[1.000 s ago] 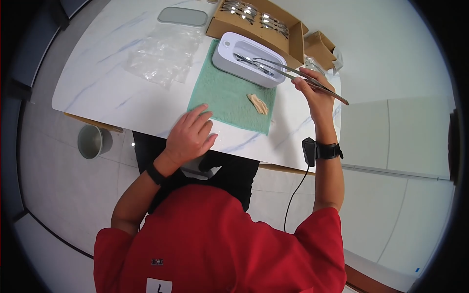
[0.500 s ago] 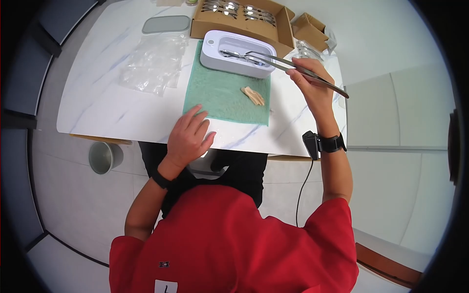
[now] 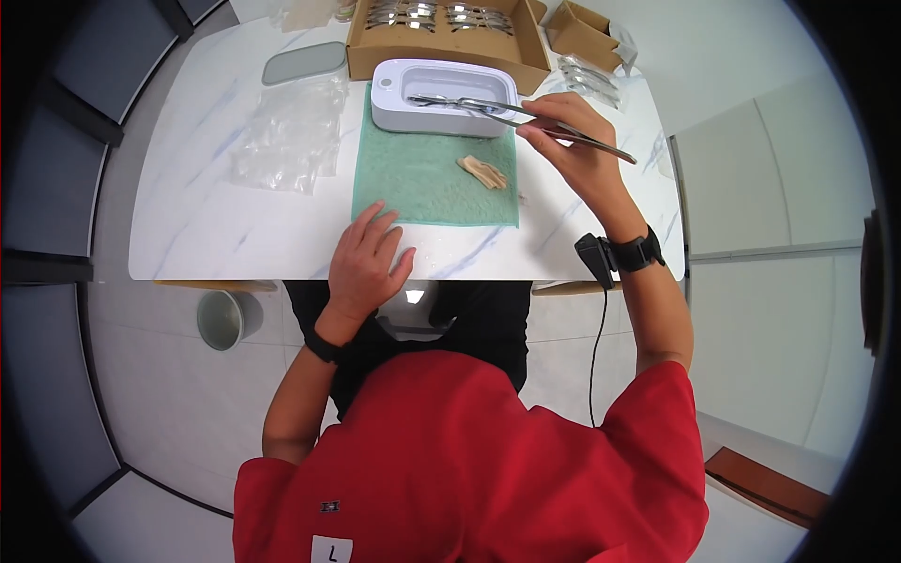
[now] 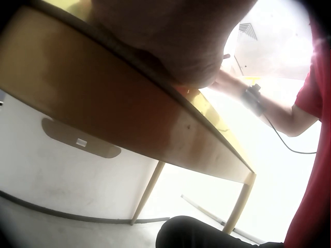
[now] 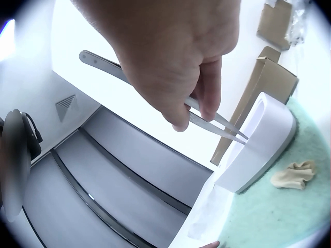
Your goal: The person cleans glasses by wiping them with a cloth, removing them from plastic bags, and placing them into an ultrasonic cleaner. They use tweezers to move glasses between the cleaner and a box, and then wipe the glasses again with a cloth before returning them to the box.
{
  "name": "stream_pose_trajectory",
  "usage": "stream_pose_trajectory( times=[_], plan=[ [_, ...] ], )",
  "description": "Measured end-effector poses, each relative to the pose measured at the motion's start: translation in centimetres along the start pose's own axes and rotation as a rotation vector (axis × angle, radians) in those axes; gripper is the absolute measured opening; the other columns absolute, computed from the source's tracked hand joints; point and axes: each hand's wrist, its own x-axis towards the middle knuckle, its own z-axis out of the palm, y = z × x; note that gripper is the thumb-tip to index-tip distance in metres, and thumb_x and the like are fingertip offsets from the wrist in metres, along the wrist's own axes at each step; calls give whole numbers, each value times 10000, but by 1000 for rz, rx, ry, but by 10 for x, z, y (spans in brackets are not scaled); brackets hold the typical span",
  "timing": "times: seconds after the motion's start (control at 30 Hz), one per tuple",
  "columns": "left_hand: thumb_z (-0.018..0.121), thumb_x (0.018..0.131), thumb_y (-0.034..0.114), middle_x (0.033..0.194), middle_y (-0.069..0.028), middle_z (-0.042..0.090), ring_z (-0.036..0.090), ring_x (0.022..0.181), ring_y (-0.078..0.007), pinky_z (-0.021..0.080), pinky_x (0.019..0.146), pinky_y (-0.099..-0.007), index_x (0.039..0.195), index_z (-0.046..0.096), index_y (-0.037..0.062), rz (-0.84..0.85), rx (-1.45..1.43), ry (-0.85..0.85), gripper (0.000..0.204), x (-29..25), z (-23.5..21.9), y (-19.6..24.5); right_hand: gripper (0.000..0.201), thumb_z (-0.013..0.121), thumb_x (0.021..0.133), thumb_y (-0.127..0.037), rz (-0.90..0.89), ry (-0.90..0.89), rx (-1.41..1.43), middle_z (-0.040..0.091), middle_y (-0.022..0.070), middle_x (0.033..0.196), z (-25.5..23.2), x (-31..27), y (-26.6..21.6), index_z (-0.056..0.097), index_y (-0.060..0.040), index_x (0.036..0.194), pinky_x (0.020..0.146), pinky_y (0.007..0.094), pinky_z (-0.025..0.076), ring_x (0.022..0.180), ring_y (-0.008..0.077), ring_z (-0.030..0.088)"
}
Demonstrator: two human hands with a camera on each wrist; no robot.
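Observation:
The right hand [image 3: 584, 150] pinches long metal tweezers [image 3: 601, 145], whose tips reach into a white oblong basin [image 3: 441, 120]. Inside the basin, by the tips, lie glasses [image 3: 436, 100]. In the right wrist view the tweezers [image 5: 106, 65] slant down to the white basin [image 5: 274, 134], their tips at its opening; the glasses are hidden there. The left hand [image 3: 364, 263] rests at the table's front edge, fingers relaxed, fingertips by the corner of a green cloth [image 3: 413, 192]. A crumpled beige piece [image 3: 482, 172] lies on the cloth.
Behind the basin stands a cardboard box [image 3: 530, 52] with several glasses. A smaller box [image 3: 580, 38] and wrapped items [image 3: 589, 80] are at the back right. Plastic bags [image 3: 291, 141] and a grey lid [image 3: 303, 63] lie left. A bin [image 3: 221, 320] stands on the floor.
The head view has turned, so the table appears shifted. The right hand has moved slightly closer to the basin with the tweezers. The left hand stays at the table edge.

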Motion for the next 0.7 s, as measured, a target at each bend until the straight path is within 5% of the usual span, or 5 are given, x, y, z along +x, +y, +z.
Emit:
stream_pose_trajectory(
  times=[0.3, 0.7],
  plan=[
    [757, 775, 151, 1203, -126, 649, 583, 1231, -344, 511, 969, -430, 1002, 689, 20, 3, -3, 13, 271, -1, 1, 1, 207, 800, 878, -175, 216, 176, 50, 758, 57, 902, -10, 6, 23, 769, -40, 1032, 703, 242, 535, 791, 112, 689],
    [745, 802, 189, 1193, -150, 643, 582, 1221, -358, 512, 940, -434, 1013, 671, 2, 33, 2, 10, 291, -3, 4, -1, 259, 817, 861, -162, 380, 398, 324, 755, 70, 958, -32, 2, 39, 759, -10, 1063, 813, 241, 516, 891, 127, 680]
  ],
)
